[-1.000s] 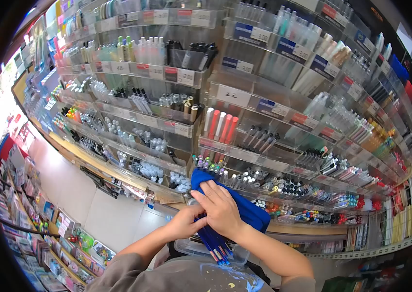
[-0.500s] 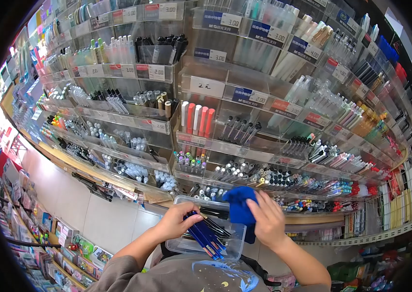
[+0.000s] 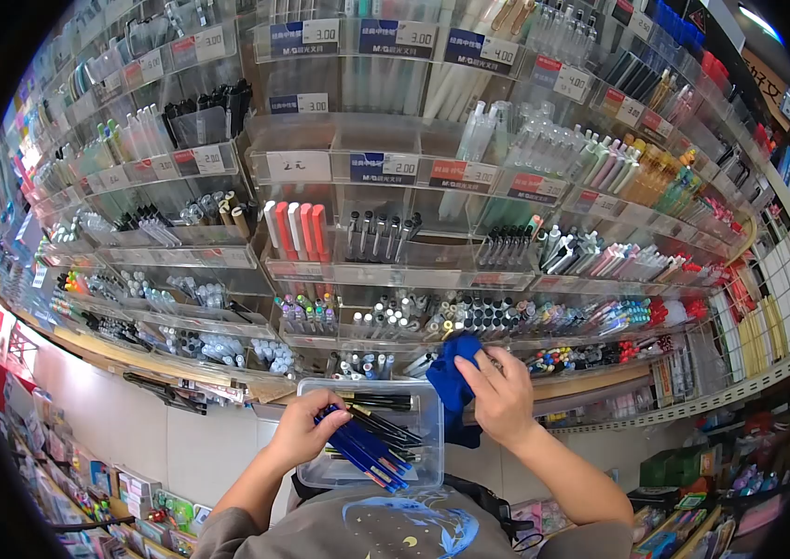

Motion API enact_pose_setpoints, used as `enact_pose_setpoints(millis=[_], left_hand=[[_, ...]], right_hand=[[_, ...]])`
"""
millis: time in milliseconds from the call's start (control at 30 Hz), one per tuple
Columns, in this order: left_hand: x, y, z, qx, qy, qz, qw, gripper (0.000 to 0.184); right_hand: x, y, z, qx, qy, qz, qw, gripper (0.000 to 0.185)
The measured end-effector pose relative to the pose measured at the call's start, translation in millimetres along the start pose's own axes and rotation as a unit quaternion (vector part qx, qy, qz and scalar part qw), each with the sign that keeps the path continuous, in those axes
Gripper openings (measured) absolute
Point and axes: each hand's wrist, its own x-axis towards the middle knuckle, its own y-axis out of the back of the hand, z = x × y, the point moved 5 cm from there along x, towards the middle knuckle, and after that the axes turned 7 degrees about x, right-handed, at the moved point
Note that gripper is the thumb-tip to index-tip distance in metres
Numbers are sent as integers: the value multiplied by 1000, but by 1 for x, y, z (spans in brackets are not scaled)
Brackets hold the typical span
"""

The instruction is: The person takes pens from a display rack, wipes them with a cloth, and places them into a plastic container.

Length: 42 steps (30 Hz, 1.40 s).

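Observation:
My left hand (image 3: pixel 309 430) is closed around a bundle of blue pens (image 3: pixel 369 451), which slants down to the right over a clear plastic box (image 3: pixel 430 402). Inside the box lie several black pens (image 3: pixel 385 427). A crumpled blue cloth (image 3: pixel 453 380) hangs from my right hand (image 3: pixel 504 396), pinched between thumb and fingers just right of the box. The box sits against the front of my body, below the lowest shelf. What supports it from beneath is hidden.
A tiered clear acrylic pen rack (image 3: pixel 367 270) full of pens and price labels rises in front. Red and white pens (image 3: pixel 294 231) stand upright in its middle. At right is a white wire grid (image 3: pixel 777 279). Goods on low shelves (image 3: pixel 124 484) lie behind at left.
The view has swung right, so the rack, box and both hands appear further left. The blue cloth now hangs lower and more bunched from my right hand. My left hand keeps the blue pens.

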Motion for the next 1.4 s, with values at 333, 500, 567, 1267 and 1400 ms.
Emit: enact_pose_setpoints(millis=[333,500,567,1267,1400], left_hand=[[-1,3,6,29,-20,1,999,14],[2,0,4,37,-14,-6,999,14],[3,0,4,38,-22,-3,999,13],[4,-2,-3,4,-19,22,1000,11],[3,-1,0,23,-13,35,999,9]], right_hand=[[-17,26,28,-23,-90,3,996,29],[-8,18,14,-22,-72,18,997,31],[-7,14,11,16,-63,12,998,32],[-24,18,44,23,-64,45,997,37],[-37,32,60,-7,-63,40,997,36]])
